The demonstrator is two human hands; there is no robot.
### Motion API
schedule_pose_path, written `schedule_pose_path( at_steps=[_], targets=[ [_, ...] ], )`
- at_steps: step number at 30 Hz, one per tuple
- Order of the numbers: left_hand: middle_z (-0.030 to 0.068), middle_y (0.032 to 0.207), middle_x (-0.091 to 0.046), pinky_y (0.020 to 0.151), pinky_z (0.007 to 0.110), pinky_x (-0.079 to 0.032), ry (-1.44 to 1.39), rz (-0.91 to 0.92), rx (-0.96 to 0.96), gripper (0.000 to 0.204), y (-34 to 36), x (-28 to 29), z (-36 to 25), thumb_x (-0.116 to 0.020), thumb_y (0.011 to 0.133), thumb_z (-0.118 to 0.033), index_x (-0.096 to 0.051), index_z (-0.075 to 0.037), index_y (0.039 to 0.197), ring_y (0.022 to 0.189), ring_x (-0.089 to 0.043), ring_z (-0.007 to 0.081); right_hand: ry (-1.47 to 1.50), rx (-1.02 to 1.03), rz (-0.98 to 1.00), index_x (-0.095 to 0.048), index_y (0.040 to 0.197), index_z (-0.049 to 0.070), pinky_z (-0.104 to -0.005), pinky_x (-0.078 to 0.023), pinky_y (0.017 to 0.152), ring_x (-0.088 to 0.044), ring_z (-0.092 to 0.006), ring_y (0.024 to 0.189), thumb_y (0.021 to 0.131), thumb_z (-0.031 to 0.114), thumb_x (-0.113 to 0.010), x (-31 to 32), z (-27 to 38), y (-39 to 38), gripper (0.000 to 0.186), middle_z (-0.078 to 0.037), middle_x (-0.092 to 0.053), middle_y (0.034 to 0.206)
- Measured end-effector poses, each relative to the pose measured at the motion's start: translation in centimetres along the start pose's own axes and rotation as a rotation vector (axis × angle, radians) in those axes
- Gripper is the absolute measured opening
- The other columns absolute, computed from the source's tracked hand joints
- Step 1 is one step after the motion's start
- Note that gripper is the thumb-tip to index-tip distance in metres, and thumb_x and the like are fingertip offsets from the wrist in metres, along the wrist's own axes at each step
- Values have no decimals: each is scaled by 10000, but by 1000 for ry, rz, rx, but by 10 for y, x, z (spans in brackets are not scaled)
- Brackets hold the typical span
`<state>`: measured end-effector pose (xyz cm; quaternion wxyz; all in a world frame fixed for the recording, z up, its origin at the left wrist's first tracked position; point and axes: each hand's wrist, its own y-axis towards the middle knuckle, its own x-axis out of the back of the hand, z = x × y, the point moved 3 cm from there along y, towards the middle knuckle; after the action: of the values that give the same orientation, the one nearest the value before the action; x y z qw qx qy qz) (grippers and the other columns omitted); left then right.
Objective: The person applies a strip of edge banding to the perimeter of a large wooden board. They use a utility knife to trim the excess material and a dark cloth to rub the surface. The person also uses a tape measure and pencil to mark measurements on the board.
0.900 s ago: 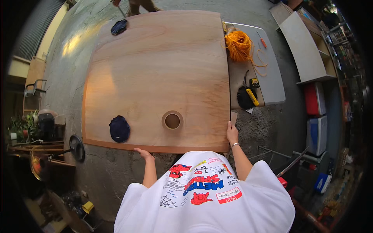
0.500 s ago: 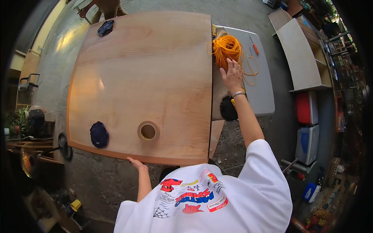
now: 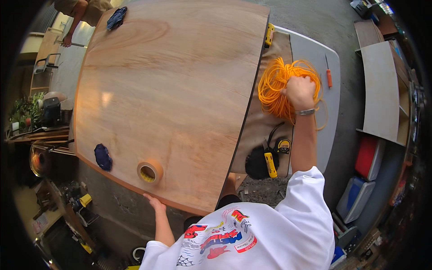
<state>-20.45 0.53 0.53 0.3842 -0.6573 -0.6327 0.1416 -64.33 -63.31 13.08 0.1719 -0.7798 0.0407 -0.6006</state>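
My right hand (image 3: pixel 300 93), with a bracelet at the wrist, is closed around strands of a bundle of orange cord (image 3: pixel 275 92). The bundle rests on a cloth-covered part of the white table (image 3: pixel 332 117), right of a large wooden board (image 3: pixel 175 90). At the board's near edge my left hand (image 3: pixel 155 202) grips the rim, its thumb side showing and the other fingers hidden underneath. A roll of tape (image 3: pixel 150 172) and a dark blue cloth bundle (image 3: pixel 103 157) lie on the board near that hand.
Near the cord lie a yellow utility knife (image 3: pixel 270 164), a tape measure (image 3: pixel 284 146), a black soft item (image 3: pixel 256 163) and a red-handled screwdriver (image 3: pixel 329 77). Another person's hand (image 3: pixel 67 40) shows at far left. Cool boxes (image 3: pixel 356 198) and a cabinet (image 3: pixel 382 85) stand at right.
My right hand has gone from spread fingers beside the cord to closed on it. The view has turned, and the cloth, knife and tape measure on the table now show more.
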Motion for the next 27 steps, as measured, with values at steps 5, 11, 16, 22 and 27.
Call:
schedule_pose_path(
  at_steps=[5,11,16,22,27],
  targets=[
    [146,1704,-202,1238,524,-297,42,-1,58,922,5,-18,-9,-311,1018,-739,-79,-125,1664,1534,-288,346,948,-70,-441,-730,1058,75,-441,-592,833,-744,-341,879,947,456,-679,-26,-29,195,400,-142,-758,893],
    [154,1696,-223,1236,522,-305,57,-47,80,956,11,0,-7,-330,1009,-745,-81,-90,1660,1529,-299,350,676,-425,-395,-729,1104,50,-465,-518,1025,-682,-377,1144,920,427,-703,-91,11,227,420,-225,-700,1258],
    [158,1702,-205,1241,506,-301,54,-51,79,951,3,-8,-9,-315,1016,-737,-76,-78,1659,1528,-302,351,615,-374,-52,-739,1161,92,-465,-517,1020,-678,-354,1177,872,330,-750,-65,-29,206,374,-188,-707,1260],
    [155,1699,-220,1238,493,-302,105,-96,43,944,-23,-25,-21,-313,1019,-737,-100,-75,1656,1526,-308,344,111,-266,-484,-740,1113,144,-488,-440,1005,-685,-316,1090,955,351,-709,-50,-115,104,263,-116,-730,1124],
    [153,1694,-243,1225,486,-317,62,13,23,937,9,-12,-4,-318,1020,-737,-123,-76,1655,1518,-326,340,435,-76,-368,-627,1361,153,-483,-458,1033,-618,-336,1205,951,437,-703,-56,-124,56,505,-115,-701,1203]
  ],
)
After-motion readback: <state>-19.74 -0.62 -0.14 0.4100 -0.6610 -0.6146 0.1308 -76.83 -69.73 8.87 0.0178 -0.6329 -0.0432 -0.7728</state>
